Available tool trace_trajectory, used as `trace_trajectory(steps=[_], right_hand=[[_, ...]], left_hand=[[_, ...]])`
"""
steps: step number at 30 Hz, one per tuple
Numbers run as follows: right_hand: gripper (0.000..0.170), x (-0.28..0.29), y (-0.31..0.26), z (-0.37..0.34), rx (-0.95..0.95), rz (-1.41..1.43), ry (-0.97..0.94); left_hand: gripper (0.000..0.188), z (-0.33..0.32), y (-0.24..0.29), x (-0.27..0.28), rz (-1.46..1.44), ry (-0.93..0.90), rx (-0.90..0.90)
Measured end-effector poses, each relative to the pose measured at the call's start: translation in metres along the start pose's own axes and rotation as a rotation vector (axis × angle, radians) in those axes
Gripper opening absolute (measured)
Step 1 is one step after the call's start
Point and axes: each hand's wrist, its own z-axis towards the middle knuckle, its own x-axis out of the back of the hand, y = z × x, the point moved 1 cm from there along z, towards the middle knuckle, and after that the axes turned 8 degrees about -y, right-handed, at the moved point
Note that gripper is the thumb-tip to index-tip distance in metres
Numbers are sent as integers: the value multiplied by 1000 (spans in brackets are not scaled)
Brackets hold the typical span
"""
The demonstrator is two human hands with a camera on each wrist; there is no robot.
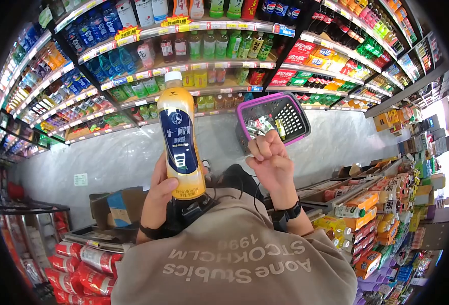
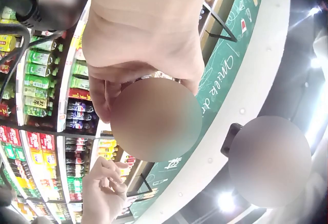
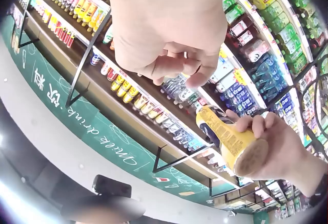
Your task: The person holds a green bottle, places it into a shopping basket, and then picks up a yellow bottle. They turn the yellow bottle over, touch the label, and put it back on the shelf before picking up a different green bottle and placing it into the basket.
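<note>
My left hand [image 1: 161,190] grips a milk tea bottle [image 1: 183,168] near its base, the thumb across the front. The bottle stands upright in the head view, with a white cap, pale tan contents and a dark blue label turned toward me. In the right wrist view the left hand [image 3: 282,149] is wrapped round the bottle [image 3: 225,131], whose round bottom shows. My right hand [image 1: 275,162] is raised to the right of the bottle, fingers loosely bent and nothing in them. It overlaps the near rim of a shopping basket [image 1: 243,109] in the head view.
The basket, dark with a purple rim, stands on the grey floor [image 1: 336,132] with several small packages inside. Beyond it rise shelves [image 1: 204,68] of bottled drinks. Red packs [image 1: 85,269] lie at the near left, and stacked drinks [image 1: 366,218] at the right. A cardboard box [image 1: 128,203] is at the left.
</note>
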Motion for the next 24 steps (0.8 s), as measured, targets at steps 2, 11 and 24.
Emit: trace_trajectory(steps=[2,11,24], right_hand=[[46,3,-3,-5,11,37,32],[42,20,-3,-7,22,87,-16],[25,24,-19,-10,68,2,125]], left_hand=[[82,-2,-2,3,-4,-4,-17],[82,-5,1,9,19,-1,-40],[85,-5,-5,14,-4,49,-25]])
